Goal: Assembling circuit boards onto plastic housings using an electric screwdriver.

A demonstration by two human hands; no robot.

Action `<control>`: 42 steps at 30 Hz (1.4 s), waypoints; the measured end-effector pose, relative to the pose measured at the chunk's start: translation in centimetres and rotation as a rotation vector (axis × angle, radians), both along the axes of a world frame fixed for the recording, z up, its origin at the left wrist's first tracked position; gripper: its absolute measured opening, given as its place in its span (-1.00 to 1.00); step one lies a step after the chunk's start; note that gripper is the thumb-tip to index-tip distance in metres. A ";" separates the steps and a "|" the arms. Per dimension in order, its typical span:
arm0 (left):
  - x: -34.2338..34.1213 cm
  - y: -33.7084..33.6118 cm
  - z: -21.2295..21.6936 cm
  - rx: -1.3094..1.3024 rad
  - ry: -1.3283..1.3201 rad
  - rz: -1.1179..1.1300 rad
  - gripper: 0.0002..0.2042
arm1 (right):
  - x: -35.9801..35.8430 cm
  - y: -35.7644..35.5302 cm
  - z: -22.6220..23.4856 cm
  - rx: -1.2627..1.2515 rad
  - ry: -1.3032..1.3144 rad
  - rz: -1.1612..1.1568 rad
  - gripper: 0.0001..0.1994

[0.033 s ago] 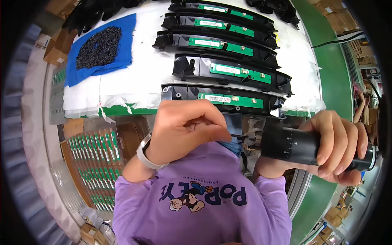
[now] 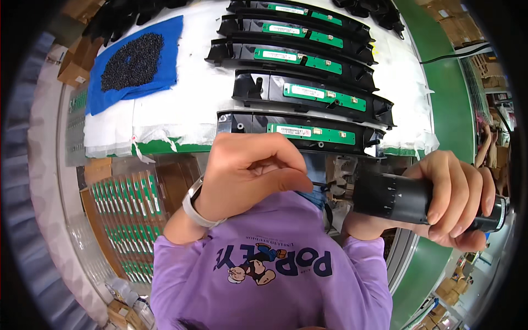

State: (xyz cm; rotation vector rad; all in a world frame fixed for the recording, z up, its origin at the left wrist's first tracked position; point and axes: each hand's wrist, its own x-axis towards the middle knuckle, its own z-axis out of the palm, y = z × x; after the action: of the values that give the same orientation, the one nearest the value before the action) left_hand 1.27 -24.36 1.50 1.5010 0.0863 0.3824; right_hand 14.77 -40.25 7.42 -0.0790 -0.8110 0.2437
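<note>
My right hand (image 2: 454, 201) is wrapped round a black electric screwdriver (image 2: 391, 193), held sideways at the front right of the table. Its thin dark bit points left toward my left hand (image 2: 256, 173). The left fingers are closed in a pinch at the bit's tip; whatever they hold is hidden. Just beyond them lies the nearest black plastic housing (image 2: 253, 122), with a green circuit board (image 2: 335, 136) set in it. Behind it, another black housing (image 2: 245, 87) carries a similar green board (image 2: 352, 101).
More housings with boards line the table (image 2: 203, 104) toward the back. A blue cloth (image 2: 168, 74) at the left bears a pile of small black screws (image 2: 132, 63). Below the table's left side stands a tray of green boards (image 2: 124, 223). Dark parts (image 2: 118, 19) lie at the far left.
</note>
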 end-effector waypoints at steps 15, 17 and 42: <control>0.6 0.9 0.4 0.112 0.029 -0.142 -0.83 | 0.1 0.6 -0.4 0.041 -0.074 0.013 -0.76; 0.8 0.9 0.2 0.173 0.005 -0.136 -0.83 | 0.0 0.5 -0.4 0.026 -0.113 0.029 -0.75; 2.3 -0.8 -2.1 1.282 0.213 0.063 -0.46 | 2.3 0.2 -2.2 -0.657 -0.362 -0.315 -0.56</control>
State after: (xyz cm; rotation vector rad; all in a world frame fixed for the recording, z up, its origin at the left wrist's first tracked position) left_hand 3.60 -25.14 -0.63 2.8109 0.0532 0.3273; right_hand 17.05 -40.01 5.22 -0.8827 -1.0358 0.1901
